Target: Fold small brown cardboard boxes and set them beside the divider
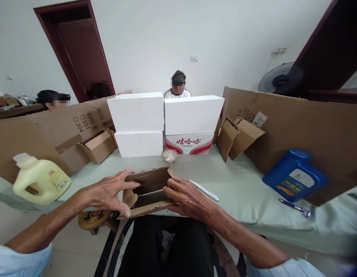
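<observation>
A small open cardboard box with rough-cut edges is between my hands at the table's near edge. My left hand spans its left end, thumb on the near wall and fingers over the far wall. My right hand grips the right end with curled fingers, some of them inside the opening. The table's green cloth shows through the box's middle, so at least part of its bottom is open. Just right of my right hand lies a slim white tool; its kind is unclear.
White boxes and a red-and-white carton stand stacked ahead, with a clear plastic bundle before them. A yellow detergent jug stands left. A blue bottle and razor-like tool are right. Large cardboard panels flank the table. Two people sit beyond.
</observation>
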The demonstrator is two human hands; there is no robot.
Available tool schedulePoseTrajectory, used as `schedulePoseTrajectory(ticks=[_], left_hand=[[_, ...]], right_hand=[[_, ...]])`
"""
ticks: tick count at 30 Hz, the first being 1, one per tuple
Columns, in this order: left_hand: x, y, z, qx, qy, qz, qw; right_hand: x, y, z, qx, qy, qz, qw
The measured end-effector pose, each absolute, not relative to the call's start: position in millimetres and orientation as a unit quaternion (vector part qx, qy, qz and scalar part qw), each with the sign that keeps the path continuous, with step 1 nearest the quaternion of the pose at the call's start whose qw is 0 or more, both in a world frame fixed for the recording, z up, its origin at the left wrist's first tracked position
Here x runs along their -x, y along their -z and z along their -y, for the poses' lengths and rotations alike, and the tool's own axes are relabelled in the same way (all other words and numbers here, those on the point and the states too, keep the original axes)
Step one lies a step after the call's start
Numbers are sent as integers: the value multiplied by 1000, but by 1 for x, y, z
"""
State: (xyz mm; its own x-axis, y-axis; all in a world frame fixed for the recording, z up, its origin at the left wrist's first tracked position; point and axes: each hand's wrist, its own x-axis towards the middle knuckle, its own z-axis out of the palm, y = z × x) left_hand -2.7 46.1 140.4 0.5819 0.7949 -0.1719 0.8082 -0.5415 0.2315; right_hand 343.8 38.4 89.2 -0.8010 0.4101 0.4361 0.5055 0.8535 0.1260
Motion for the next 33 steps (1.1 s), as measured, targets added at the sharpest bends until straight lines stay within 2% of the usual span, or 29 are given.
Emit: schedulePoseTrajectory(ticks=[6,10,13,16,22,25,27,30,33], left_hand=[[-8,-157,-56,-875,86,-459,127],[3,-161,-55,-889,35,-420,180],[15,-153,-46,-893,-27,-403,199],[21,-132,-34,-875,-106,-444,162],[16,-70,-26,-772,-358,-512,118],[11,-47,-32,-725,-459,-502,109],[8,-36,-39,-692,-507,-506,85],[3,-25,-54,-612,-544,-573,33],[-4,-25,-68,-556,-527,-643,2]], right_hand=[[-359,-90,-37,297,81,916,258],[-369,-82,-41,310,46,896,316],[-371,-70,-48,313,23,880,356],[-369,-59,-53,325,6,861,392],[-360,-28,-55,336,-54,802,490],[-357,-11,-57,396,-127,727,546],[-357,-4,-57,423,-219,706,524],[-358,-4,-54,417,-346,730,417],[-363,-10,-44,454,-340,741,360]])
